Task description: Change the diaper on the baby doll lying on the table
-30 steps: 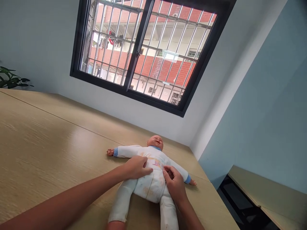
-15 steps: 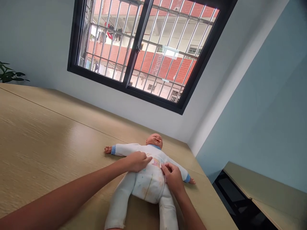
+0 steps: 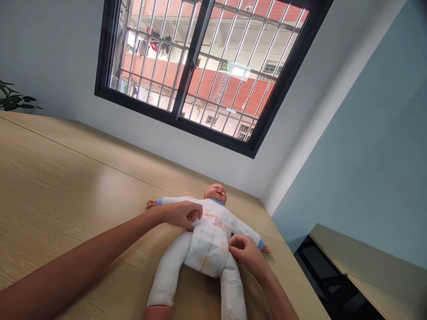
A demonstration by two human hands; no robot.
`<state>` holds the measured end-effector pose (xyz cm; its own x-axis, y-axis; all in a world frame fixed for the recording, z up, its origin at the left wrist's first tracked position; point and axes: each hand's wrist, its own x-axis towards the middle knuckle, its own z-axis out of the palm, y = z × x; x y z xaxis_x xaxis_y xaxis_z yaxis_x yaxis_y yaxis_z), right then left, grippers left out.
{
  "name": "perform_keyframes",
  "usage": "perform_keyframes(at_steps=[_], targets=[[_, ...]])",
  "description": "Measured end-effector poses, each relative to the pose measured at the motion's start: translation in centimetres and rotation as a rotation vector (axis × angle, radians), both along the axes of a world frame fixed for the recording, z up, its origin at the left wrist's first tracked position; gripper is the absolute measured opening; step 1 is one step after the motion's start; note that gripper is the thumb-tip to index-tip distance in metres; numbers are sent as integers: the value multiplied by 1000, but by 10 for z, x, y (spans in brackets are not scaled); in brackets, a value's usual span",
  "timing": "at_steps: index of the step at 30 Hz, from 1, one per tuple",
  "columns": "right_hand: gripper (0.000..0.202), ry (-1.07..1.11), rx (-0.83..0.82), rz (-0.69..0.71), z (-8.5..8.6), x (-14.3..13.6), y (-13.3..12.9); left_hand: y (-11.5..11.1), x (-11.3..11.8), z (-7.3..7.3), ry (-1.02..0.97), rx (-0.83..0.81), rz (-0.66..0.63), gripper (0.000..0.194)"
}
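Desk (image 3: 83,186): pale wood, stretching beneath both forearms.
Doll (image 3: 211,210): lies face up on the desk, arms spread; its clothed body looks soft and light, its head firmer, best steadied by the trunk.
Diaper (image 3: 211,250): sits around the doll's hips; probably padded, pliable, hardly slippery, best taken at the waist's side edges.
Left hand (image 3: 185,214): fingers curled at one side of the waist; whether its grip holds material cannot be told.
Right hand (image 3: 247,252): thumb and fingertips bunched at the opposite edge; any pinch is unclear.
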<state>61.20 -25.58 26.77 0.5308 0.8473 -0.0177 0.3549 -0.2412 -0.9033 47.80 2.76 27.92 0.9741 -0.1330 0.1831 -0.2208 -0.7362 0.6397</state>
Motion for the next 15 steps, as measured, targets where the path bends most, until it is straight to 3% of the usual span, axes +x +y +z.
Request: perform_keyframes(at_steps=[5, 9, 12, 15], targets=[[18, -430, 56, -149, -16, -2, 15, -16, -2, -3, -246, 250, 8, 26], [21, -805, 34, -190, -9, -10, 20, -28, -3, -5, -411, 578, 73, 11], [17, -796, 14, -168, 1, -14, 15, -29, -4, -2, -437, 667, 59, 7], [8, -609, 8, -47, 8, -14, 8, -27, -6, 6, -340, 497, -19, 22]])
